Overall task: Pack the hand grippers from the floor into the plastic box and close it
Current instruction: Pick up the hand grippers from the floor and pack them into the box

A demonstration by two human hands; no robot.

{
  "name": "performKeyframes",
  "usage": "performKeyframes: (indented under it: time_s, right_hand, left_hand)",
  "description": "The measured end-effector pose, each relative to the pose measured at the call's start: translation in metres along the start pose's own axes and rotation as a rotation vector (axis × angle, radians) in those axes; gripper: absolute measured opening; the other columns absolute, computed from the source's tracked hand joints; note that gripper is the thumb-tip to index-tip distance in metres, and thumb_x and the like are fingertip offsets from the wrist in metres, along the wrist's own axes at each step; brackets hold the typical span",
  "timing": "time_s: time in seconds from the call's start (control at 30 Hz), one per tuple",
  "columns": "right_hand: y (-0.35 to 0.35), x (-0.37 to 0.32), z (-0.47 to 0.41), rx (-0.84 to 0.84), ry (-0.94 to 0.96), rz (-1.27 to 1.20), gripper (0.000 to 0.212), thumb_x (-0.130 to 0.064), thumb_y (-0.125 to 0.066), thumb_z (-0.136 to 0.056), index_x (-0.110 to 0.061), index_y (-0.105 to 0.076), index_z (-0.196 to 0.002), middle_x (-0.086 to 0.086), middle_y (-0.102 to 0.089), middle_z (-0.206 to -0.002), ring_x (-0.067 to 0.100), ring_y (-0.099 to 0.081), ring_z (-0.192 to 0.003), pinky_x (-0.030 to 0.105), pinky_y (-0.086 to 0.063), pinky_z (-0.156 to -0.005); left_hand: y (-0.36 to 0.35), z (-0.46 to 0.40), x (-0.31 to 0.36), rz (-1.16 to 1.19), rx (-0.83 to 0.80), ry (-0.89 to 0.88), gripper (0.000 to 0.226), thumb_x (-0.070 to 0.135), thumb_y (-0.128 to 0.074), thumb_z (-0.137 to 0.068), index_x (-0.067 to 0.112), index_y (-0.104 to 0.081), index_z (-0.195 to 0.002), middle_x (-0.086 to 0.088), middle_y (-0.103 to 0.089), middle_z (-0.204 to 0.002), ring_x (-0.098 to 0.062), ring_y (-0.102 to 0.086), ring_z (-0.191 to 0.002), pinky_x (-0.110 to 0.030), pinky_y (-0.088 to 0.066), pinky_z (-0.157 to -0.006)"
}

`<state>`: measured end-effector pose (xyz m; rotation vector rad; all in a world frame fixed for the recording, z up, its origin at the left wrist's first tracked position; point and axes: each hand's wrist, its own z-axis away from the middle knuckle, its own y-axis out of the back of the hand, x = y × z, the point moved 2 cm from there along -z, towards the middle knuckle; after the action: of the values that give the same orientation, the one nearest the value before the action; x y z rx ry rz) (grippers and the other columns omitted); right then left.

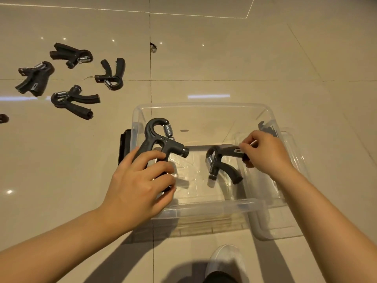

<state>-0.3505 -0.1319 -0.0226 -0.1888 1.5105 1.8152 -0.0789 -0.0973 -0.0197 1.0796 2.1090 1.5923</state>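
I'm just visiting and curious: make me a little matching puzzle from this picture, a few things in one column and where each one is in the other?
Things:
1. left hand
2. right hand
3. four hand grippers
4. white shoe

Places:
A. bottom edge, below the plastic box
B. lying on the floor tiles, upper left
C. gripping a hand gripper at the box's left side
D. pinching a hand gripper inside the box

Pairs: 1-C, 2-D, 3-B, 4-A

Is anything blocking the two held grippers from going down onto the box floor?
Nothing visible. The plastic box is open-topped. The left hand grips one hand gripper, the right hand another, both above bare bottom.
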Motion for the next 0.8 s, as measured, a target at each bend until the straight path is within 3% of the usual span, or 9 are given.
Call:
performKeyframes:
  time_s: [0.07,0.13,0.23,0.33,0.4,0.47,0.6,0.7,0.8]
  right_hand:
    - [-0.007,-0.002,-0.005,-0.014,-0.055,-0.057,0.009,-0.020,-0.057,-0.092,-0.014,-0.057,-0.084,0.008,-0.067,-0.077,0.020,-0.068,-0.062,0.041,-0.059,-0.066]
    - [-0.020,0.000,-0.009,-0.129,-0.055,0.128,0.010,-0.022,-0.057,-0.092,-0.014,-0.055,-0.086,0.007,-0.067,-0.079,0.021,-0.068,-0.067,0.042,-0.058,-0.070]
    - [-0.041,0.012,-0.010,-0.413,-0.074,0.515,0.020,-0.020,-0.058,-0.091,-0.012,-0.052,-0.109,0.010,-0.063,-0.100,0.025,-0.064,-0.086,0.038,-0.055,-0.078]
    - [-0.046,0.014,-0.010,-0.585,-0.086,0.664,0.036,-0.020,-0.057,-0.091,-0.012,-0.049,-0.125,0.009,-0.056,-0.114,0.024,-0.057,-0.097,0.031,-0.050,-0.077]
    - [-0.049,0.006,-0.011,-0.647,0.030,0.701,0.041,-0.025,-0.057,-0.092,-0.019,-0.046,-0.131,0.007,-0.054,-0.125,0.023,-0.052,-0.103,0.024,-0.041,-0.072]
    - [-0.058,-0.002,-0.012,-0.716,0.251,0.813,0.044,-0.022,-0.054,-0.092,-0.028,-0.045,-0.134,0.003,-0.048,-0.134,0.022,-0.048,-0.112,0.025,-0.040,-0.078]
    - [-0.086,0.000,-0.010,-0.853,0.682,1.067,0.051,-0.015,-0.051,-0.089,-0.042,-0.047,-0.132,-0.003,-0.023,-0.152,0.025,-0.020,-0.138,0.045,-0.035,-0.101]
    - [-0.094,0.007,-0.012,-0.915,0.707,1.158,0.052,-0.014,-0.051,-0.090,-0.043,-0.045,-0.133,-0.006,-0.023,-0.147,0.024,-0.009,-0.140,0.050,-0.037,-0.096]
    - [-0.092,0.011,-0.017,-0.888,0.585,1.188,0.049,-0.011,-0.050,-0.091,-0.041,-0.047,-0.129,-0.010,-0.021,-0.147,0.023,-0.003,-0.141,0.052,-0.040,-0.091]
  left_hand:
    - [-0.002,0.001,-0.001,-0.011,-0.003,0.007,0.017,0.031,-0.058,-0.083,0.021,-0.071,-0.079,0.007,-0.068,-0.093,-0.023,-0.056,-0.107,-0.046,-0.042,-0.094]
    - [-0.004,0.003,-0.002,-0.007,0.007,0.010,0.015,0.031,-0.060,-0.082,0.022,-0.071,-0.080,0.006,-0.068,-0.094,-0.024,-0.057,-0.107,-0.049,-0.043,-0.094]
    - [-0.004,0.004,-0.003,0.019,0.046,-0.004,0.013,0.030,-0.061,-0.082,0.021,-0.071,-0.079,0.006,-0.068,-0.094,-0.024,-0.058,-0.106,-0.050,-0.044,-0.092]
    - [-0.004,0.002,-0.004,0.033,0.076,-0.023,0.013,0.029,-0.061,-0.082,0.021,-0.069,-0.075,0.006,-0.068,-0.092,-0.022,-0.057,-0.105,-0.046,-0.043,-0.092]
    - [-0.004,0.002,-0.004,0.044,0.082,-0.021,0.014,0.029,-0.062,-0.082,0.020,-0.069,-0.073,0.006,-0.069,-0.091,-0.022,-0.056,-0.105,-0.046,-0.043,-0.092]
    - [-0.005,0.002,-0.004,0.051,0.084,-0.014,0.014,0.029,-0.062,-0.081,0.020,-0.070,-0.073,0.006,-0.069,-0.091,-0.022,-0.056,-0.105,-0.046,-0.043,-0.091]
    - [-0.006,0.002,-0.004,0.045,0.076,-0.014,0.012,0.029,-0.064,-0.080,0.021,-0.071,-0.075,0.006,-0.069,-0.092,-0.022,-0.057,-0.105,-0.045,-0.041,-0.095]
    - [-0.005,0.002,-0.003,0.049,0.071,-0.009,0.012,0.029,-0.064,-0.080,0.021,-0.071,-0.075,0.006,-0.069,-0.092,-0.022,-0.057,-0.105,-0.044,-0.040,-0.095]
    - [-0.005,0.002,-0.003,0.053,0.066,-0.005,0.012,0.029,-0.064,-0.081,0.021,-0.071,-0.075,0.006,-0.069,-0.092,-0.022,-0.058,-0.105,-0.045,-0.041,-0.095]
